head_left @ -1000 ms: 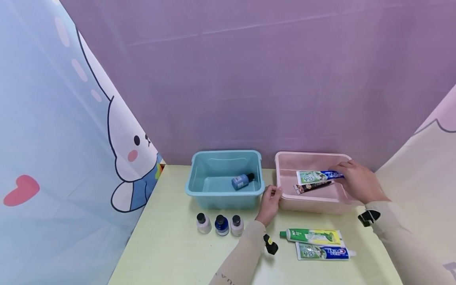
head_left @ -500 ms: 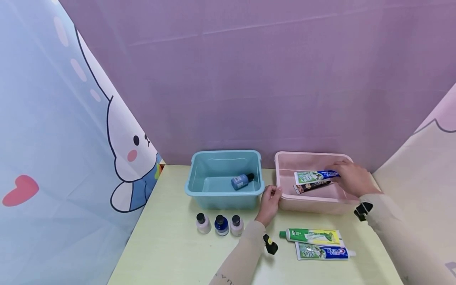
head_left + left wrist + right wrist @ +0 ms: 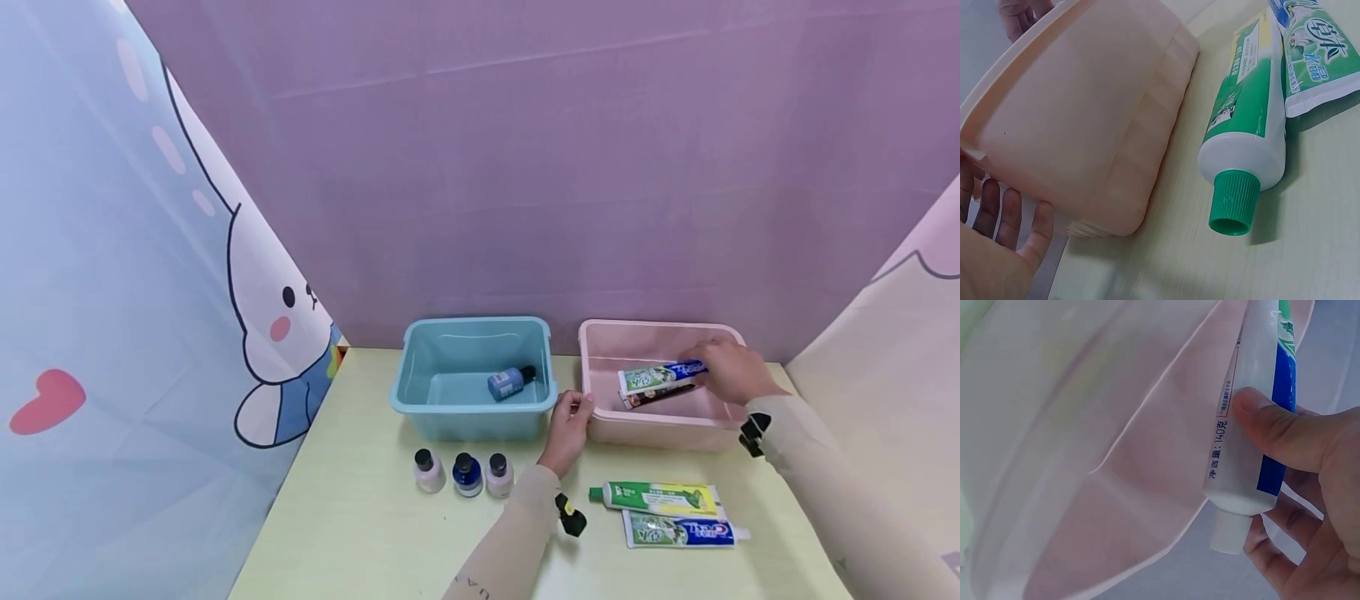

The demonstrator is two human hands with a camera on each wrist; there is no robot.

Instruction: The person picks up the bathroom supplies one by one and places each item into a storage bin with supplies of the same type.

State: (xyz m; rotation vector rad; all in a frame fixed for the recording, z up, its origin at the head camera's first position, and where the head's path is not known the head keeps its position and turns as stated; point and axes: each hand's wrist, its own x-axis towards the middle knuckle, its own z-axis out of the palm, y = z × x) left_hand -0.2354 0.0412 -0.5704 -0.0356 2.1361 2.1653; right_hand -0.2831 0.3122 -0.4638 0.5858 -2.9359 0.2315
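A: Toothpaste tube: location?

B: One toothpaste tube (image 3: 660,375), over the floor of the pink bin (image 3: 652,429), partly covering, in the head view, a dark tube (image 3: 660,395) lying there. Contact between the two: cannot tell.

A: Fingers?

B: Right hand (image 3: 737,372), at the pink bin's right side: wrapped round the toothpaste tube near its capped end, thumb on the white printed face, other fingers behind. Left hand (image 3: 567,433): fingers bent about the pink bin's near left corner, gripping the rim.

A: Handling?

B: Toothpaste tube: judged fairly light, soft-walled, yielding to a squeeze; smooth, perhaps slightly slippery; not fragile. Best hold: across the body near the shoulder, where it looks fullest; the flat crimped end offers only a thin pinch. Pink bin: probably light, stiff plastic, apt to slide; hold by the rim.

A: Appearance?

B: Toothpaste tube: blue toward the capped end, green and white toward the crimp; reverse white, dark lettering, red-lined box; white cap (image 3: 1230,531) in place. Similar item, a blue-and-green tube (image 3: 678,531), lies in front of the pink bin, beside a green-and-yellow tube (image 3: 658,497). Pink bin: pale, rectangular, rounded corners.
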